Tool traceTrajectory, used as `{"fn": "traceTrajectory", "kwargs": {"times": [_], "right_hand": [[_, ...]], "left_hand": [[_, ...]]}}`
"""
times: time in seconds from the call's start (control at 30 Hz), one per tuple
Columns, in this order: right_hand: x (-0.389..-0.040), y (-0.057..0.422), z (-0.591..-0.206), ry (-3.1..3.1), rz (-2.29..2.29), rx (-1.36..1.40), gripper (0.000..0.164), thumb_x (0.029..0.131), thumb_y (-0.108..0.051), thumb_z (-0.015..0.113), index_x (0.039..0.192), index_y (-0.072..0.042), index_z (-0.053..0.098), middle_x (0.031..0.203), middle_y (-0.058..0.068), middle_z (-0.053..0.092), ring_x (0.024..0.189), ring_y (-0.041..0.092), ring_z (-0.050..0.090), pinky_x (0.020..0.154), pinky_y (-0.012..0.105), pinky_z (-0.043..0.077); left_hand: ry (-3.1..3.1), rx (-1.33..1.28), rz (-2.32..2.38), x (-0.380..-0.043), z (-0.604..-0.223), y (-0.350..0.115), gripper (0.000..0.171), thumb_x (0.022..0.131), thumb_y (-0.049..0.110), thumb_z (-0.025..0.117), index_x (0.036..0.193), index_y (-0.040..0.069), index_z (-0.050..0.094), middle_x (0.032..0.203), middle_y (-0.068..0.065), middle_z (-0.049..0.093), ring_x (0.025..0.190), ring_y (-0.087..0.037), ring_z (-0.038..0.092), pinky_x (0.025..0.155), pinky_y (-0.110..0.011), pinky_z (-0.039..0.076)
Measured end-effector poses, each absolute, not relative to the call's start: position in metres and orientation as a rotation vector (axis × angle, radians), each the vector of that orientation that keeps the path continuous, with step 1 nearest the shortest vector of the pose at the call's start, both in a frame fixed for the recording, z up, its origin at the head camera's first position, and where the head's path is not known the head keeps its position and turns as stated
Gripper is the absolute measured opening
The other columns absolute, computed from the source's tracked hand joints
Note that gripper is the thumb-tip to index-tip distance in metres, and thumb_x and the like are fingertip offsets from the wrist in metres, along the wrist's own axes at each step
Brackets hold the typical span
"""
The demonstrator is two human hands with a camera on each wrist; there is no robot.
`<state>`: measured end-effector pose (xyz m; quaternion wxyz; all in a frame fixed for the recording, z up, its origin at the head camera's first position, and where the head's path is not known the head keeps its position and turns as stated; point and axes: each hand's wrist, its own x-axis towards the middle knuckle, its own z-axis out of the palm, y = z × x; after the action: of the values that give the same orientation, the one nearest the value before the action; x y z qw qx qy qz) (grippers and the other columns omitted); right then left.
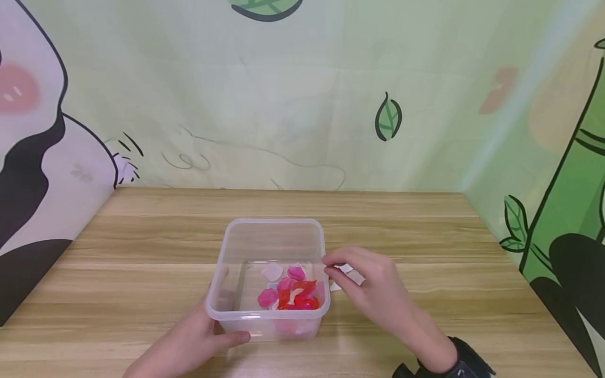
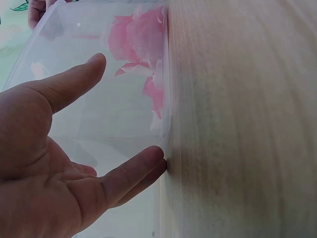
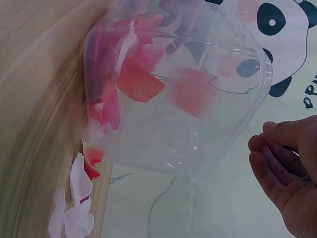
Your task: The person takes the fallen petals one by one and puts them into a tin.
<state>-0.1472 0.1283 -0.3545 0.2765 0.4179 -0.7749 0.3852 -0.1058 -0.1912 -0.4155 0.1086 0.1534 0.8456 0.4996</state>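
Observation:
A clear plastic box (image 1: pixel 264 315) stands on the table, with red, pink and white petals (image 1: pixel 285 286) heaped towards its right side. My left hand (image 1: pixel 200 325) rests against the box's near left corner. Its thumb (image 2: pixel 74 82) and fingers lie extended and spread along the plastic. At the right rim is my right hand (image 1: pixel 368 278), thumb and fingertips close together with nothing visible between them. A blurred red petal (image 3: pixel 192 92) shows through the box wall, apart from that hand. White petals (image 3: pixel 79 183) and a red-and-white petal (image 3: pixel 92 158) lie outside the box, partly behind my right hand in the head view.
The wood-grain table (image 1: pixel 156 236) extends around the box. Behind it hangs a pale green backdrop (image 1: pixel 283 115) printed with leaves, with a panda at the left and a green stalk at the right. A black band (image 1: pixel 465 362) circles my right wrist.

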Motion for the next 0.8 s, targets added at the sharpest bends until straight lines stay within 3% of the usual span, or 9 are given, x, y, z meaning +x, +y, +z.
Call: {"fn": "traceTrajectory", "kwargs": {"times": [0.27, 0.53, 0.8], "right_hand": [[-0.153, 0.139, -0.354, -2.190, 0.982, 1.025, 0.026, 0.081, 0.011, 0.080, 0.101, -0.004, 0.072, 0.096, 0.002, 0.073, 0.083, 0.013, 0.070, 0.073, 0.030, 0.059], [-0.167, 0.160, -0.360, -2.577, 0.902, 0.853, 0.030, 0.086, 0.011, 0.075, 0.113, 0.002, 0.068, 0.106, 0.010, 0.070, 0.089, 0.022, 0.069, 0.073, 0.036, 0.060], [-0.176, 0.173, -0.364, -2.997, 0.657, 0.695, 0.013, 0.083, 0.010, 0.073, 0.090, -0.001, 0.070, 0.082, 0.003, 0.063, 0.076, 0.021, 0.059, 0.071, 0.038, 0.053]], "left_hand": [[2.521, 0.442, 1.455, -0.105, -0.415, -0.190, 0.121, 0.083, 0.027, 0.088, 0.166, 0.027, 0.000, 0.138, -0.014, 0.055, 0.119, -0.029, 0.055, 0.098, -0.036, 0.050], [2.508, 0.479, 1.472, -0.105, -0.416, -0.191, 0.120, 0.083, 0.027, 0.088, 0.165, 0.031, 0.000, 0.137, -0.015, 0.055, 0.117, -0.030, 0.055, 0.096, -0.030, 0.050], [2.549, 0.494, 1.472, -0.105, -0.417, -0.191, 0.122, 0.083, 0.026, 0.089, 0.166, 0.027, 0.000, 0.139, -0.015, 0.055, 0.122, -0.031, 0.054, 0.100, -0.030, 0.047]]}}
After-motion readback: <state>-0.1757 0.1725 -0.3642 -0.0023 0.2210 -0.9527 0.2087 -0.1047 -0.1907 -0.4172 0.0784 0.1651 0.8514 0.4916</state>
